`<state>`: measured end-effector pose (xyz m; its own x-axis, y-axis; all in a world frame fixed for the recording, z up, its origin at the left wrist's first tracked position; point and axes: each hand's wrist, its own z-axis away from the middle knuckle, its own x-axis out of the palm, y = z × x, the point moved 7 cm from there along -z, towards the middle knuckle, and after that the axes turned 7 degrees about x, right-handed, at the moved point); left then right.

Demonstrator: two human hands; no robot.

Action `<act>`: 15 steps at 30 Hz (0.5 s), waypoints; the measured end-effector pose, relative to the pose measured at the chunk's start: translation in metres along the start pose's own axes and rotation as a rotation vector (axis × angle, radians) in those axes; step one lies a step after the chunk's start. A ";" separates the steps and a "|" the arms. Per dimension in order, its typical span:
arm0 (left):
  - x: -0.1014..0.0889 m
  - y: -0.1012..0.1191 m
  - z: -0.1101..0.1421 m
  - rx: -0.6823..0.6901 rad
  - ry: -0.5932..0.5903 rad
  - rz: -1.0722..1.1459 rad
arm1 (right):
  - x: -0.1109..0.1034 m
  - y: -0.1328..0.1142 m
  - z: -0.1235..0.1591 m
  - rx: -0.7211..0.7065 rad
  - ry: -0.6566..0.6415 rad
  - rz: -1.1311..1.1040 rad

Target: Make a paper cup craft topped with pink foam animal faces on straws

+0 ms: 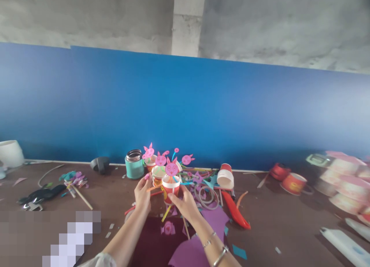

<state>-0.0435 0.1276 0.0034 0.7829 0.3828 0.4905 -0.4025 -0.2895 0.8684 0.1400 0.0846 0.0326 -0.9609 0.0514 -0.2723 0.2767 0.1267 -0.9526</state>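
Note:
In front of me stands a red-and-white paper cup point(175, 190) with a pink paper animal face point(171, 168) rising above its rim. My right hand point(187, 205) grips the cup's right side, thumb across its front. My left hand point(142, 194) is at the left, its fingertips pinched around a small pink paper piece point(147, 176). An orange straw point(154, 188) sticks out between that hand and the cup. Close behind are similar cups with pink faces, including a middle face point(161, 159) and a left face point(149, 152). A yellow straw point(166, 213) points down below the cup.
Behind the cups stands a teal open jar point(134, 167). Purple paper point(214, 217), a coil of tubing point(206, 196), a tipped paper cup point(225, 177) and a red curved object point(235, 211) lie right. Farther right are a red mug point(293, 183) and blurred stacked cups point(347, 182).

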 end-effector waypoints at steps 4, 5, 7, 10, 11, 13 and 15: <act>-0.004 0.004 -0.001 -0.005 0.029 -0.074 | 0.001 0.000 0.000 0.004 -0.009 0.001; -0.005 0.004 -0.001 -0.012 0.020 -0.096 | 0.002 0.000 0.000 0.005 -0.014 0.000; -0.005 0.003 -0.002 -0.041 -0.030 -0.130 | 0.002 0.000 -0.001 0.004 -0.021 0.002; 0.002 0.004 -0.004 -0.049 -0.160 -0.150 | 0.001 -0.001 -0.002 -0.007 -0.019 0.011; 0.004 0.004 -0.005 -0.053 -0.200 -0.154 | 0.000 -0.001 -0.002 -0.007 -0.015 0.013; 0.009 0.005 -0.007 -0.072 -0.248 -0.174 | 0.000 -0.001 -0.002 -0.005 -0.012 0.016; 0.010 0.008 -0.011 -0.058 -0.224 -0.207 | 0.000 -0.001 -0.002 -0.004 -0.027 0.013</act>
<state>-0.0439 0.1386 0.0158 0.9334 0.2239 0.2804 -0.2452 -0.1726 0.9540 0.1397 0.0863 0.0339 -0.9573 0.0262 -0.2880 0.2889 0.1299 -0.9485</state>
